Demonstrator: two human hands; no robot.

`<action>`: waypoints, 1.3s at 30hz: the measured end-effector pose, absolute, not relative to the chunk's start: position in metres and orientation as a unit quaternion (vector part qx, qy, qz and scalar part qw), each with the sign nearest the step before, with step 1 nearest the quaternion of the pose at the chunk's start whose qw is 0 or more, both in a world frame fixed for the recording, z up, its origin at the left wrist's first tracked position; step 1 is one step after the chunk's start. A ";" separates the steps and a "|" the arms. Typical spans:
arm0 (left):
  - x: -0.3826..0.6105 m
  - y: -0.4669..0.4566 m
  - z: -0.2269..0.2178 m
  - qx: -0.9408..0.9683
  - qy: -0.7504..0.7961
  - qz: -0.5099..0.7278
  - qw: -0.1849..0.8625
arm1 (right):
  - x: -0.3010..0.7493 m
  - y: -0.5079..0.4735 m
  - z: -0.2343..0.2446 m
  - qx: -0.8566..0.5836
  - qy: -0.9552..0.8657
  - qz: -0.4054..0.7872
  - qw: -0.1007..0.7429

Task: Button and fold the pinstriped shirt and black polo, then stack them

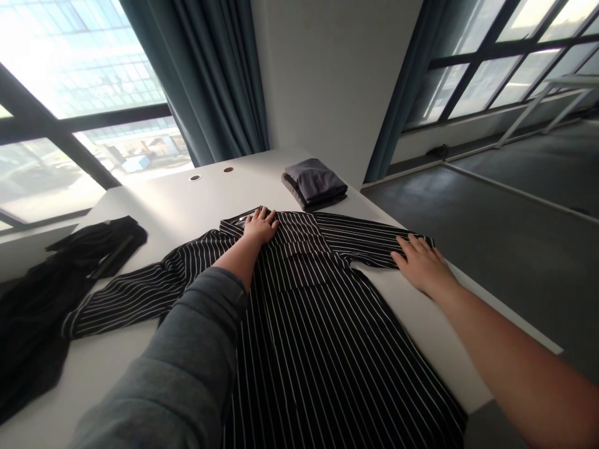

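Observation:
A black shirt point(304, 324) with thin white stripes lies spread out, its collar away from me and its sleeves out to both sides. Near the collar, my left hand point(260, 227) rests flat on the cloth with fingers apart. My right hand point(423, 263) lies palm down on the cuff end of the right-side sleeve point(365, 236), fingers outstretched. On the other side, the left-side sleeve point(135, 296) slants towards me across the table. The shirt's lower part runs out of the picture at the bottom.
Folded dark grey clothes point(316, 181) form a small stack beyond the collar. A heap of dark clothing point(42, 305) covers the table's left side. The white table point(248, 184) has two round holes near its far edge. Behind it are a curtain point(219, 81), windows and a wall.

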State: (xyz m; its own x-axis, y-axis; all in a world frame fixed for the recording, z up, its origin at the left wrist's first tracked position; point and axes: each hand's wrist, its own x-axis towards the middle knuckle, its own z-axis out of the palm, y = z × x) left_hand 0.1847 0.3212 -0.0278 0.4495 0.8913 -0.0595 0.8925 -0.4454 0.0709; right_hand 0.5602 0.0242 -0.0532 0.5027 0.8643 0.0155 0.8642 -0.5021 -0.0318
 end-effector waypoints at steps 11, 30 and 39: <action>0.197 0.295 -0.005 0.855 0.516 0.016 -0.047 | 0.559 0.027 -0.050 -0.891 -0.449 -0.001 0.059; -0.051 0.048 -0.030 0.889 0.457 0.018 -0.019 | 0.600 0.021 -0.056 -0.826 -0.515 -0.148 0.173; -0.082 0.054 -0.027 0.887 0.459 0.011 0.044 | 0.597 0.019 -0.057 -0.820 -0.518 -0.148 0.190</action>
State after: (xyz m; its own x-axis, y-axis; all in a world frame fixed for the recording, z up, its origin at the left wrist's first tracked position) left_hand -0.0816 0.0542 -0.0273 0.5783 0.8156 -0.0201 0.8136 -0.5747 0.0876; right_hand 0.5974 0.0193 -0.0567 0.4185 0.7945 0.4401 0.9070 -0.3904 -0.1576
